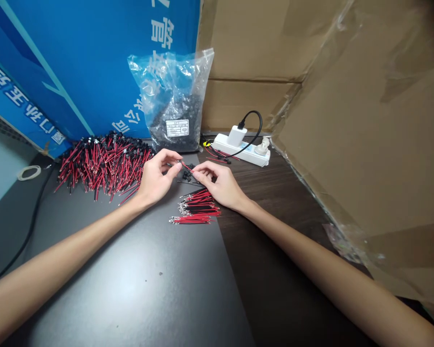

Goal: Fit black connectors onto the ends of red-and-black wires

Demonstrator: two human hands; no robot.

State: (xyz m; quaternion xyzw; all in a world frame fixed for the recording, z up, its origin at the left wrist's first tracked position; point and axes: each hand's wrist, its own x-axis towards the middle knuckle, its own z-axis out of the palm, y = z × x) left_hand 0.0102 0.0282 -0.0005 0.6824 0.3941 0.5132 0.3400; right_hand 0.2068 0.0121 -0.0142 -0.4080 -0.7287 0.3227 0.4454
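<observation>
Between my two hands runs a short red wire (187, 167). My right hand (222, 185) is closed, pinching the wire near its right end. The fingers of my left hand (158, 176) are closed at the wire's other end; what they pinch there is mostly hidden, perhaps a small dark part. Small black connector housings (186, 175) lie on the table just behind and below the wire. Nearer to me, beneath my right hand, are loose red and black wires (197, 207) in rows, their silvery terminals pointing left.
A big heap of red-and-black wires with black connectors (106, 166) lies at left. Behind stands a clear bag of black parts (177, 115). A white power strip (240, 149) with a plugged charger sits back right. Cardboard walls (369, 130) close the right side.
</observation>
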